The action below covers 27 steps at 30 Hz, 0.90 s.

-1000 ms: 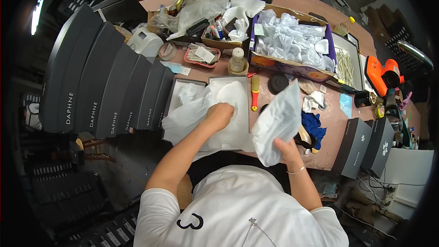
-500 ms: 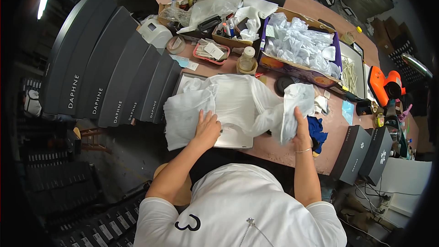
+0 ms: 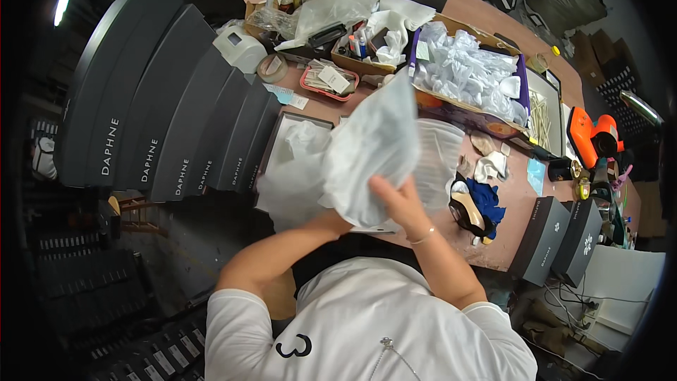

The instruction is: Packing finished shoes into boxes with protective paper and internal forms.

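Observation:
My right hand (image 3: pixel 395 201) grips the lower edge of a large white tissue sheet (image 3: pixel 374 148) and holds it up over the open dark shoe box (image 3: pixel 281 130). More crumpled white tissue (image 3: pixel 300 169) fills that box and spills over its near side. My left hand (image 3: pixel 333 222) reaches under the raised sheet. Only its wrist shows, and its fingers are hidden.
A fan of dark grey box lids (image 3: pixel 176 120) leans at the left. A heeled shoe (image 3: pixel 469 204) lies on a blue cloth (image 3: pixel 488 194) to the right. Behind are a carton of white packets (image 3: pixel 465 70), a pink tray (image 3: pixel 328 79) and an orange tool (image 3: pixel 589 134). Two dark boxes (image 3: pixel 557 240) stand at the right edge.
My right hand has swung the tissue sheet from the right side leftward and up over the box. My left hand, earlier flat on the tissue, is now covered by the sheet.

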Tool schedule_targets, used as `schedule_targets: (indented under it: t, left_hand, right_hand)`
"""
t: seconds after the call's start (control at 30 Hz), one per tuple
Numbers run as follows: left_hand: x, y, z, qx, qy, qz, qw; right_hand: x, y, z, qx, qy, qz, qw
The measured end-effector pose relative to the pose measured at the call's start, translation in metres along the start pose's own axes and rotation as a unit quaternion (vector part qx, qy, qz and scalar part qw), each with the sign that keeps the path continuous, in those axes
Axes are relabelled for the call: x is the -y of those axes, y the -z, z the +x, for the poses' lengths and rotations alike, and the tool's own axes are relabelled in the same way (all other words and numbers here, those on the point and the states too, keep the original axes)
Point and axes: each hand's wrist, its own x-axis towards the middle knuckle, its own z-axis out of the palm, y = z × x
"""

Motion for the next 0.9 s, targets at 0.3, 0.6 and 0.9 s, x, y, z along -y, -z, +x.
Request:
schedule_targets:
  t: [0.3,0.6,0.9]
  left_hand:
    - [-0.006,0.049,-0.118,-0.17,0.078,0.411,0.892]
    - [0.02,0.131,-0.091,-0.381,0.281,-0.317,0.822]
    - [0.007,0.166,-0.067,-0.26,0.267,0.078,0.925]
  right_hand:
    - [-0.18,0.042,0.033,0.079,-0.033,-0.432,0.898]
    - [-0.171,0.055,0.029,0.039,-0.071,-0.49,0.868]
    - [-0.122,0.044,0.013,0.019,0.058,-0.276,0.959]
